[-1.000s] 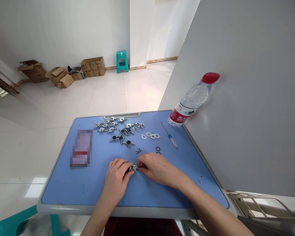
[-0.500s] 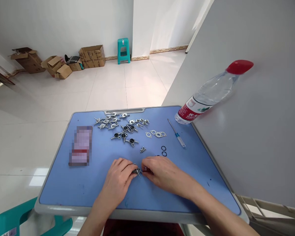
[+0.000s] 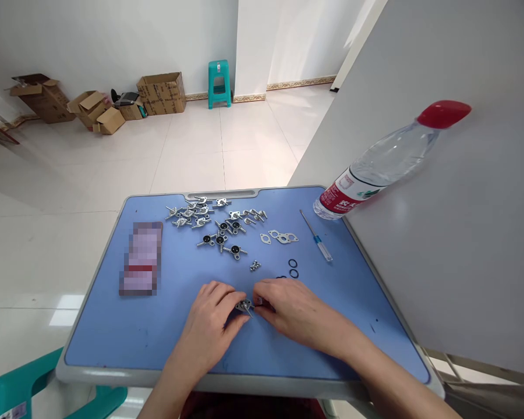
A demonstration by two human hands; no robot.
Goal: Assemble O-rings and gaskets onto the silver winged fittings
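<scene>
Near the front of the blue table, my left hand point(image 3: 212, 317) pinches a small metal valve-like fitting point(image 3: 244, 305) with a thin stem sticking out toward me. Close against the fitting's right side is my right hand point(image 3: 283, 308), its fingers curled and pressed together; what they hold, if anything, is hidden. Just beyond my hands lies a small heap of screws point(image 3: 255, 265). Black rubber rings point(image 3: 293, 273) rest by my right hand, one partly covered by it. Flat metal gaskets point(image 3: 283, 238) lie farther back.
Several similar metal fittings point(image 3: 196, 212) and fittings with black discs point(image 3: 234, 250) lie toward the table's back. A screwdriver point(image 3: 321, 246) and a tall water bottle point(image 3: 353, 186) are on the right, beside a grey panel. A blurred flat object point(image 3: 142, 259) lies left.
The fitting between my hands shows a little more, its stem tilted slightly differently. Both hands stay nearly in place. The whole view has shifted slightly.
</scene>
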